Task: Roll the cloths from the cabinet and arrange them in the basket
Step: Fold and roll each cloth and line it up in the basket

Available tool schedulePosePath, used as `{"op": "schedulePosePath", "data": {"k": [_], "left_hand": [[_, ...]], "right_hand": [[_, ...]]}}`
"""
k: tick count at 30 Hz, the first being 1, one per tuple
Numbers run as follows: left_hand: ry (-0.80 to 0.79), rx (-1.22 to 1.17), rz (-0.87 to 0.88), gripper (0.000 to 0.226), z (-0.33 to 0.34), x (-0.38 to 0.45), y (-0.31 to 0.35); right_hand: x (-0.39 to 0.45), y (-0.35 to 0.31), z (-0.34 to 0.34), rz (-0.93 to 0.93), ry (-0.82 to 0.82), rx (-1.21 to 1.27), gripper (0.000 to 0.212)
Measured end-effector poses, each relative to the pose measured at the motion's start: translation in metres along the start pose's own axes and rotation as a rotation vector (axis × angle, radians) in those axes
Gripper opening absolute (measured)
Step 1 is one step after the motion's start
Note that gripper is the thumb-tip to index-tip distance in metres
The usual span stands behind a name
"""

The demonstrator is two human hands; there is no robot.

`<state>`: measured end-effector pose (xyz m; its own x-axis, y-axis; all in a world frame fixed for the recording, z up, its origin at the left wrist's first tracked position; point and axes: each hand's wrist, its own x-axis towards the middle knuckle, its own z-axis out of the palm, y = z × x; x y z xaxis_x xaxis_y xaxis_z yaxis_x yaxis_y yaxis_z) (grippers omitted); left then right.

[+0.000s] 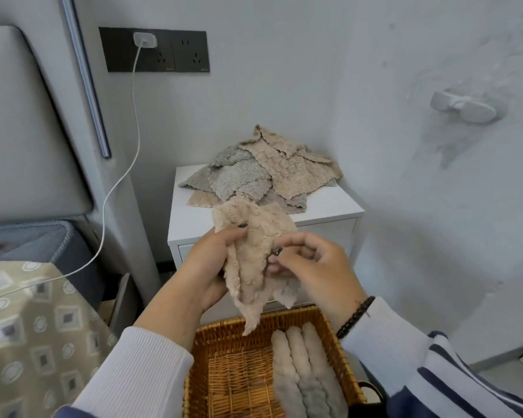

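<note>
While dangling limp at frame centre, the light, fluffy beige cloth [254, 260] is being pinched edgewise by left hand [212, 263] and right hand [311, 267], both grips closing on its edges.

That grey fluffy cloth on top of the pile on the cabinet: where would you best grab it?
Probably pinch the grey cloth at its near scalloped edge, coming from the front and above. That edge lies free over the cloths beneath, while its far right side is tucked under the beige cloth, so lifting there would drag the pile.

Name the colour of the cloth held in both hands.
Beige cloth, seen in the head view, the only one.
</note>
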<state>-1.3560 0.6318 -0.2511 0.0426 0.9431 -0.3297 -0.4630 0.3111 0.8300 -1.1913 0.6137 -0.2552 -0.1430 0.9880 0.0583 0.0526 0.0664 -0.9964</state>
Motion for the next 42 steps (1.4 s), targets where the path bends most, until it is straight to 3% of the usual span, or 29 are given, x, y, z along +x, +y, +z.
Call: {"op": "schedulePosePath", "data": {"k": [3,5,8,11,13,17,19,23,24,26,27,30,34,42], "left_hand": [[-0.054,-0.035,-0.018,0.035,-0.007,-0.009,0.0],[-0.101,-0.038,-0.054,0.034,-0.011,-0.014,0.0],[-0.141,-0.034,-0.089,0.029,-0.017,-0.02,-0.002],[-0.181,-0.04,-0.115,0.027,-0.017,-0.026,-0.005],[-0.192,-0.036,-0.121,0.027,-0.016,-0.028,-0.005],[-0.178,-0.034,-0.11,0.029,-0.017,-0.029,-0.003],[-0.192,-0.061,-0.084,0.035,-0.016,-0.031,-0.001],[-0.223,-0.128,-0.033,0.068,-0.018,-0.032,0.001],[-0.233,-0.122,-0.023,0.064,-0.018,-0.032,0.002],[-0.233,-0.104,0.001,0.035,-0.018,-0.032,0.004],[-0.21,-0.106,0.012,0.021,-0.017,-0.033,0.005],[-0.142,-0.088,0.045,0.022,-0.022,-0.026,0.006],[0.041,0.042,0.004,0.021,-0.026,-0.019,0.006],[0.21,0.112,-0.11,0.025,-0.05,-0.022,0.007]], "right_hand": [[0.023,0.013,-0.026,0.091,0.332,-0.062,0.008],[0.033,0.028,-0.036,0.263,0.351,-0.04,0.013],[0.03,0.048,-0.032,0.688,0.062,0.268,0.059],[0.013,0.068,-0.019,0.831,-0.276,0.636,0.092],[0.004,0.064,-0.01,0.81,-0.37,0.731,0.088],[0.007,0.045,-0.006,0.637,-0.247,0.628,0.061],[0.011,0.043,-0.009,0.661,-0.216,0.56,0.053],[-0.003,0.055,-0.002,0.882,-0.371,0.504,0.079],[-0.006,0.059,0.003,0.89,-0.419,0.512,0.083],[-0.007,0.057,0.012,0.81,-0.437,0.581,0.077],[-0.003,0.053,0.013,0.746,-0.387,0.621,0.067],[0.012,0.037,0.006,0.633,-0.172,0.653,0.033],[0.032,0.021,-0.018,0.504,0.059,0.328,0.012],[0.046,0.002,-0.06,0.344,0.059,0.089,0.024]]}}
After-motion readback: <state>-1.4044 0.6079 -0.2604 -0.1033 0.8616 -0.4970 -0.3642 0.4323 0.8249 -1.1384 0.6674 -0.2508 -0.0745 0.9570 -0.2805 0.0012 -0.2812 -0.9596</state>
